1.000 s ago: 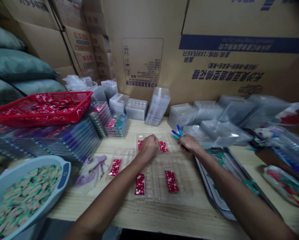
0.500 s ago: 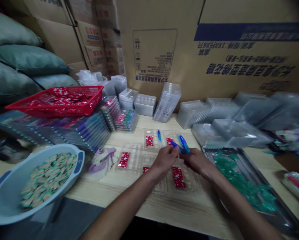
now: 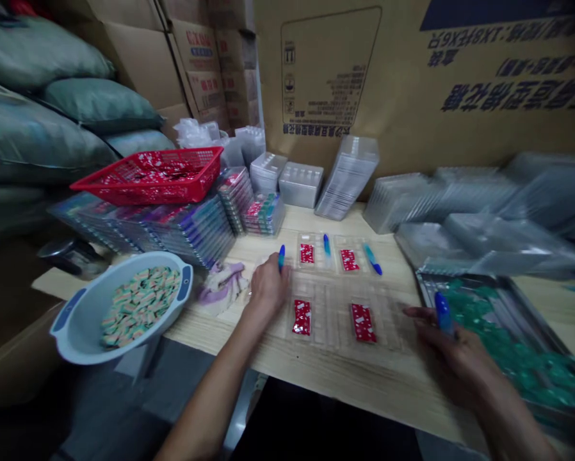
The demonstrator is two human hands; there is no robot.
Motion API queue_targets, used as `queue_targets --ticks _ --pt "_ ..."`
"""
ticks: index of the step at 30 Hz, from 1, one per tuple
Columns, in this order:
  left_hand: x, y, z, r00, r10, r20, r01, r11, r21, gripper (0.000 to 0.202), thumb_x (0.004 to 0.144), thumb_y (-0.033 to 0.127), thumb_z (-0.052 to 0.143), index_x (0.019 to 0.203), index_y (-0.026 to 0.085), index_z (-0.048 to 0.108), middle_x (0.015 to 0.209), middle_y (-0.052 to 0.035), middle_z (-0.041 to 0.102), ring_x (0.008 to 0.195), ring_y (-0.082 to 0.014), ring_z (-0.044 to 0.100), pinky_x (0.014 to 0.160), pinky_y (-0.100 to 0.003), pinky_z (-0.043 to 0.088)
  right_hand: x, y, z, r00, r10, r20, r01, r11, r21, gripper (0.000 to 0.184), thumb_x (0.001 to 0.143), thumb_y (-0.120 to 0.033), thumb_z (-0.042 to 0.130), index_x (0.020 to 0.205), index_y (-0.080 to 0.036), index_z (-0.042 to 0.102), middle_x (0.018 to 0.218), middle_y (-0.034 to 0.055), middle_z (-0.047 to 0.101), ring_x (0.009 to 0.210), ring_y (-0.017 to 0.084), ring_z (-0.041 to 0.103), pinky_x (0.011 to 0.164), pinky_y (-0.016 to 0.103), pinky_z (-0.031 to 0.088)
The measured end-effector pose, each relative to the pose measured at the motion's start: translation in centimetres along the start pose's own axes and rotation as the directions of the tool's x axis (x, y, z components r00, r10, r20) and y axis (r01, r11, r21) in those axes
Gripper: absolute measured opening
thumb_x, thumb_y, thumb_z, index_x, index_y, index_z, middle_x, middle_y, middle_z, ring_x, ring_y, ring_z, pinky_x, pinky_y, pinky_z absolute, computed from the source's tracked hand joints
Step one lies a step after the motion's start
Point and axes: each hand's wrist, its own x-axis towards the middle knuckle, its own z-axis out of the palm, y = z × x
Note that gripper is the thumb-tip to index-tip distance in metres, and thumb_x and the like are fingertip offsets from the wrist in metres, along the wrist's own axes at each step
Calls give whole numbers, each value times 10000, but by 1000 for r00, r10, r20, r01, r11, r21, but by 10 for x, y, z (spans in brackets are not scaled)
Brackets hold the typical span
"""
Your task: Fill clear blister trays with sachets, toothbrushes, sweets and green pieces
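Observation:
My left hand (image 3: 270, 282) is closed around a blue pen-shaped piece (image 3: 282, 257), over the leftmost clear tray, which it mostly hides. To the right, my right hand (image 3: 455, 352), blurred, grips at least one more blue pen (image 3: 442, 312), tip upward. Between the hands lie clear plastic trays (image 3: 330, 314) with compartments. Red printed packets sit in them, such as the near left packet (image 3: 301, 317) and near right packet (image 3: 363, 323). In the far trays, one blue-teal pen (image 3: 326, 246) lies beside a red packet, and another pen (image 3: 372, 258) lies slanted.
A blue basin (image 3: 71, 333) of striped candy stands left, beside a crumpled cloth (image 3: 224, 285). Behind are a red basket (image 3: 196, 190) on stacked filled trays (image 3: 186, 230) and empty tray stacks (image 3: 348, 176). At right, a metal tray (image 3: 426, 291) holds green pieces (image 3: 474, 314).
My hands have parted: the left moved left to the leftmost tray with one pen, the right moved right toward the metal tray. A pen now lies slanted in the far right tray. The view shifted.

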Motion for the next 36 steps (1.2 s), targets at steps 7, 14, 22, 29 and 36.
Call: queue_targets --ticks 7,14,22,29,36 --pt "-13 -7 5 989 80 126 -112 955 273 319 980 361 491 1077 135 694 1111 -172 681 996 -291 691 853 -365 508 -2 8 -8 992 60 -114 -42 987 156 488 653 -459 717 1059 -192 675 714 4 681 593 177 601 537 264 443" --pt "-20 -18 33 958 283 50 -283 894 347 510 1003 378 448 1407 76 521 1496 -231 498 1395 -416 440 1068 -567 425 -2 23 18 913 -394 -103 264 765 -587 542 898 -302 396 1375 -120 576 1086 162 713 932 281 667 825 401 507" --pt "-85 0 51 687 692 223 -726 670 159 580 1008 435 467 1516 163 409 1638 -154 313 1544 -372 181 1153 -562 356 -14 21 55 820 -572 -7 337 493 -802 473 908 -168 426 1348 -38 538 1015 177 600 924 303 608 836 442 529" --pt "-113 34 66 522 718 460 -814 580 20 795 942 514 582 1586 179 257 1673 -140 195 1553 -362 130 1212 -564 272 -14 14 45 764 -632 131 412 321 -852 395 898 -124 463 1259 -87 619 1224 198 612 1063 301 575 923 434 494" --pt "-109 37 67 526 688 500 -805 593 30 747 969 471 551 1595 209 239 1672 -129 198 1557 -342 125 1218 -561 257 36 -21 46 803 -523 284 419 158 -894 481 921 -109 435 1389 -86 544 1522 208 458 1307 338 467 1047 459 407"
